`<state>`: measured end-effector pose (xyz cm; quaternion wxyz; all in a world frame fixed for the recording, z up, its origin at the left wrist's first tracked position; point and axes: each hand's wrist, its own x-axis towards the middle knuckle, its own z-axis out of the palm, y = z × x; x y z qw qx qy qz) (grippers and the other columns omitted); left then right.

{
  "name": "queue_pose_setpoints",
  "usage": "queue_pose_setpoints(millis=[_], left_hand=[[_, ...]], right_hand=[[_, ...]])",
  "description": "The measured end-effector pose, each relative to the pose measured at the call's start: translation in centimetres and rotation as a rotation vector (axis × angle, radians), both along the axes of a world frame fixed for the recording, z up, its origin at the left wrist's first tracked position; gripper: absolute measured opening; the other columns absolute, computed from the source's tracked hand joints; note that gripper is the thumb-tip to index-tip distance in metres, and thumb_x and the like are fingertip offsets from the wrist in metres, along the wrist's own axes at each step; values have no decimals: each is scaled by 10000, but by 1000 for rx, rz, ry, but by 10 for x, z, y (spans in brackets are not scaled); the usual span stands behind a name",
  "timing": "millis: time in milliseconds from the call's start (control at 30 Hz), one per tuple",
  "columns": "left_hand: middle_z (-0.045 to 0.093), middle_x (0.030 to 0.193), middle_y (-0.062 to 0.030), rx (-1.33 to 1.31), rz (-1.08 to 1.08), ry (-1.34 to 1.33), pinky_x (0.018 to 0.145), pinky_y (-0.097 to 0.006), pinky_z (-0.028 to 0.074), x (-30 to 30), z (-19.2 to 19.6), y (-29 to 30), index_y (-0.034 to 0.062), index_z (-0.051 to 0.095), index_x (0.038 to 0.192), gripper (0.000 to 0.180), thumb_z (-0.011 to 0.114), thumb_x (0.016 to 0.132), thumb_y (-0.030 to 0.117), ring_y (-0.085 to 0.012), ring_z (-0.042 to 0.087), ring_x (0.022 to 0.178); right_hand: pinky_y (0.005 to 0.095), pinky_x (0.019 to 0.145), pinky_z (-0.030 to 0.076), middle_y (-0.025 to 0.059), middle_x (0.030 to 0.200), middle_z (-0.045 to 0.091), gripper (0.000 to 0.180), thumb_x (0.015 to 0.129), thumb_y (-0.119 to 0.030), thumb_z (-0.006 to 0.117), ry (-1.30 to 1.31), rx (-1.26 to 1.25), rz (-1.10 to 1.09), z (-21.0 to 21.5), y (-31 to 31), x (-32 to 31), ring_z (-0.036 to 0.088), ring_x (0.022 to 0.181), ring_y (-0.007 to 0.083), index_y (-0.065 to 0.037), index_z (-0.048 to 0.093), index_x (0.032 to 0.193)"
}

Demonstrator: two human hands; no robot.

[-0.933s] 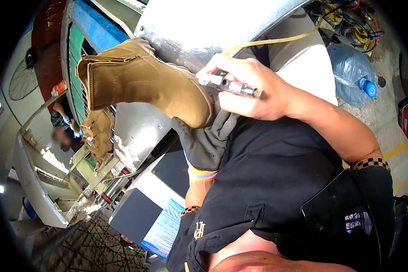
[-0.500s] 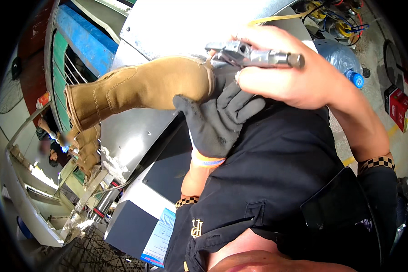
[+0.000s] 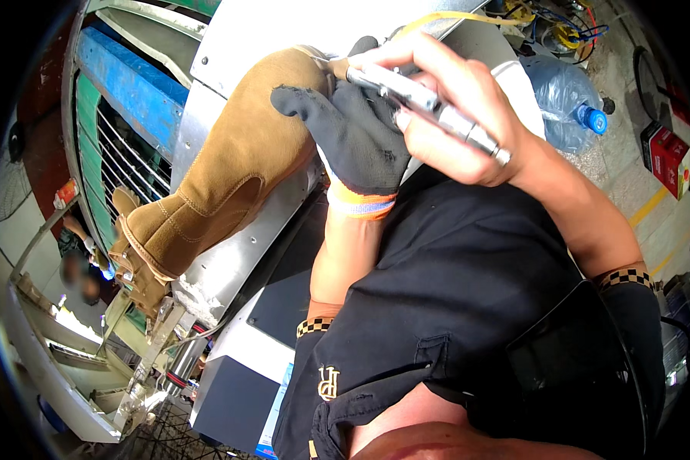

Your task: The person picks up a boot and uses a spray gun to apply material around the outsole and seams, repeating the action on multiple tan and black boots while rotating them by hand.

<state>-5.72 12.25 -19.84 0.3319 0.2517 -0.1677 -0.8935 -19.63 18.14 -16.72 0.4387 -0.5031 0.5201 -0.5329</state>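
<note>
A tan suede ankle boot point(image 3: 238, 146) lies tilted, its toe end up by my hands and its opening toward the lower left. My left hand point(image 3: 360, 138), in a dark grey glove with an orange cuff, holds the boot at its toe and sole side; its thumb lies against the upper. Bare, my right hand point(image 3: 468, 115) is wrapped round a silver metal pen-shaped tool point(image 3: 429, 100). The tool's front end points at the boot's sole edge near the toe; whether it touches cannot be made out. The sole is mostly hidden by the glove.
A shiny metal worktop point(image 3: 276, 23) lies under the boot, with a yellow hose point(image 3: 468, 17) across it. To the right are a large clear bottle point(image 3: 563, 100) and a red box point(image 3: 667, 157). Several tan boots point(image 3: 138, 268) and another person point(image 3: 80, 268) are at left.
The boot has swung from nearly level to steeply tilted, toe end raised and opening lowered. My left hand has moved up with it. The tool in my right hand has turned toward the boot's edge.
</note>
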Motion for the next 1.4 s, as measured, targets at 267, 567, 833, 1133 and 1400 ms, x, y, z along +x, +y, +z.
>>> queue_pose_setpoints(millis=[267,567,833,1133,1400], left_hand=[[508,1175,-178,-29,34,-115,956,-383,418,-7,1,-5,10,437,1179,759,334,911,712,-282,512,1118],[551,1307,-175,-1159,-95,-1028,1022,-390,439,143,163,-22,-51,445,1358,497,549,919,158,-275,545,1194],[669,1102,-161,-1392,-333,-1382,847,-376,531,195,188,-53,-56,596,1176,405,675,794,55,-260,659,956],[660,1146,-145,-1601,66,-1502,874,-361,542,131,152,-103,-9,597,1188,320,569,945,196,-240,666,975],[666,1171,-127,-1761,101,-1261,911,-364,507,-55,135,-314,86,615,1243,385,638,875,199,-294,643,1055]], right_hand=[[264,680,500,86,735,638,531,738,-27,597,98,-92,24,-17,18,17,639,672,138,10,502,1259],[324,830,525,124,940,683,445,902,-163,575,-225,-184,78,-29,-19,-60,658,889,170,45,517,1292],[447,813,511,98,1019,672,209,798,-122,655,744,-714,-512,-51,-114,-112,629,933,342,-63,699,994],[457,883,467,165,1086,636,406,838,-195,599,724,-700,-580,-91,-132,-112,600,964,350,-107,596,1234],[274,736,553,81,859,704,325,873,-125,597,-56,-242,-346,-41,-122,-112,689,776,131,-16,592,1179]])
